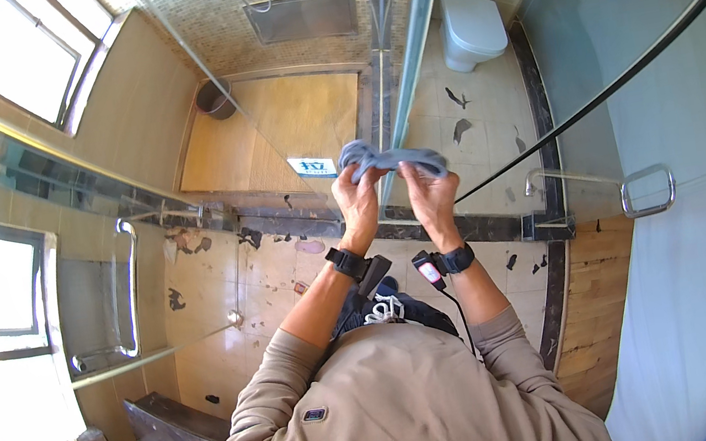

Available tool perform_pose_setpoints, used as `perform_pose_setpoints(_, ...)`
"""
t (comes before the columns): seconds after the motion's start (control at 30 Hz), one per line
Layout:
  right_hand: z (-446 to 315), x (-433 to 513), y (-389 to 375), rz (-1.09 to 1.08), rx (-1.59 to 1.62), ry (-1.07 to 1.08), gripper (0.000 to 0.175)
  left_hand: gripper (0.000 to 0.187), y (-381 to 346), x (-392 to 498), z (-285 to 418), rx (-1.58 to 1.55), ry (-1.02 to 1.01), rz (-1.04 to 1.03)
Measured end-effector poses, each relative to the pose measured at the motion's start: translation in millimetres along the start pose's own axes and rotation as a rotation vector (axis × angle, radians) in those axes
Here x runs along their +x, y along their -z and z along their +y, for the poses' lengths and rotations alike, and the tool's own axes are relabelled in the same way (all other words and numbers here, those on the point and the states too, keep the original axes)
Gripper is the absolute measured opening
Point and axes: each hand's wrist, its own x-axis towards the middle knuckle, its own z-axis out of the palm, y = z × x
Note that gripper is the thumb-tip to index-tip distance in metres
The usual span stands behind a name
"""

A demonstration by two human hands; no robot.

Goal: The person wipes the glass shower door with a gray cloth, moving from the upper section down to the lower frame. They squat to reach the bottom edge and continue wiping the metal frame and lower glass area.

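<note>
A grey-blue cloth (393,156), bunched and partly twisted, is held up in front of me. My left hand (358,200) pinches its left end, where a loop of fabric bulges above the fingers. Its right end is gripped by my right hand (432,197), palm towards the other. Just behind the cloth rises the thick edge of a glass panel (409,83); whether the cloth touches it I cannot tell. Left of the cloth, a blue and white sticker (312,167) bearing writing is on the glass.
Beyond the glass lie a yellowish slatted floor (282,121) with a dark bucket (215,100), and a white toilet (472,28). Glass doors with metal handles (132,290) (647,191) stand at both sides. Dark scraps (250,237) litter the tiles. A dark stone sill (486,227) crosses the floor.
</note>
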Motion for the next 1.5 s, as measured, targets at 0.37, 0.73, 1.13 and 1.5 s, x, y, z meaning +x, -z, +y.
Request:
perform_pose_setpoints(0.37,80.7,-39.0,-60.6,-0.005,-0.260,-0.236,0.016,0.020,82.3,21.2,-50.0,-0.028,0.552,-0.009)
perform_pose_setpoints(0.73,21.3,-24.8,-77.1,0.137,-0.080,-0.011,0.013,0.019,61.9,32.3,17.2,0.177,0.007,-0.052)
perform_pose_setpoints(1.13,35.2,-33.2,-113.8,0.018,-0.042,-0.178,0.014,0.018,115.7,46.3,17.8,0.185,-0.025,-0.055)
perform_pose_setpoints(1.5,27.1,-38.5,-115.3,-0.025,-0.020,0.028,0.005,0.010,138.9,55.9,-3.3,0.151,-0.110,-0.117)
